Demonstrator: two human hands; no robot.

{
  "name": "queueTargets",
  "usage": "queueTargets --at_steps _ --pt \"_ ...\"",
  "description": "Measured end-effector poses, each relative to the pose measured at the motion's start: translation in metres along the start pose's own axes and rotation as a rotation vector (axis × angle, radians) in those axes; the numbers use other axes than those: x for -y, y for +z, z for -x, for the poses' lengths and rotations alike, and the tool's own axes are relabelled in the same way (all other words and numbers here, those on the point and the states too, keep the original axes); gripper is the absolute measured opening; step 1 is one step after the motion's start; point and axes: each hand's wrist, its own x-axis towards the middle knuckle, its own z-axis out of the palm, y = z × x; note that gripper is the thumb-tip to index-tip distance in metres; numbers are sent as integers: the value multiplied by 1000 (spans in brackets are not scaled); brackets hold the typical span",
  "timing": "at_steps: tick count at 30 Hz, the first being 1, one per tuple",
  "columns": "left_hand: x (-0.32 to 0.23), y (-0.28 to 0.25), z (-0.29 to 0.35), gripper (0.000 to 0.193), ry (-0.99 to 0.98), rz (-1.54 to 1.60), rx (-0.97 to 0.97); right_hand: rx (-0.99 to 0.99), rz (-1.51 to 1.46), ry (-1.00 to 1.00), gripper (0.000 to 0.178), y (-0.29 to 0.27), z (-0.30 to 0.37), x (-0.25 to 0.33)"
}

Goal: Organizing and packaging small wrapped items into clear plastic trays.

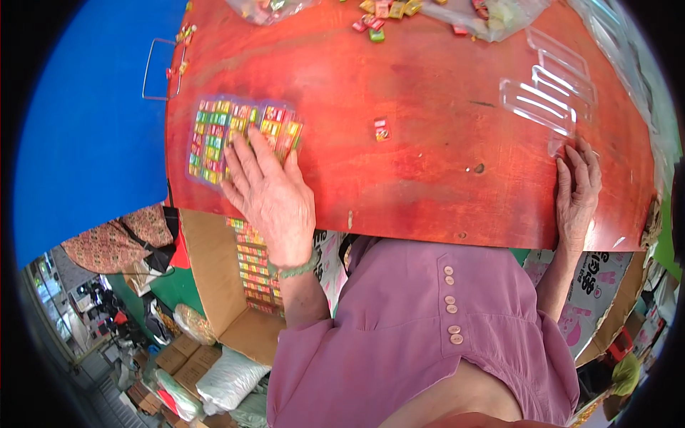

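Observation:
My left hand point(275, 203) rests flat, fingers stretched out, over the near right part of a clear plastic tray point(191, 160) filled with rows of small colourful wrapped sweets. The palm hides that corner of the tray. Toward the table's right edge, my right hand point(579, 196) lies with its fingers loosely extended and a little bent. Its fingertips reach the near end of several empty clear plastic trays point(539, 105), overlapping one another; whether they touch is hard to make out. A single red and white wrapped sweet point(382, 130) lies between the hands.
Everything lies on a red wooden table point(414, 192). Loose sweets point(385, 11) and plastic bags point(492, 18) sit at its far edge. A wire handle point(146, 71) borders the blue surface point(93, 135) on the left. Below the near edge, a cardboard box point(207, 264) holds more filled trays point(253, 274).

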Motion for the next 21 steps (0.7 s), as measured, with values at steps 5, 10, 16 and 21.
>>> queueTargets --at_steps 5,10,16,21 --pt "-20 -15 -14 61 169 205 -42 13 14 3 28 -2 2 4" --pt "-71 -14 -68 47 412 592 43 -7 33 -41 29 -2 2 6" --pt "-112 41 -151 49 531 583 -40 24 0 -113 30 0 2 17" --pt "-129 65 -172 47 606 618 12 45 -9 -102 32 -3 1 17"
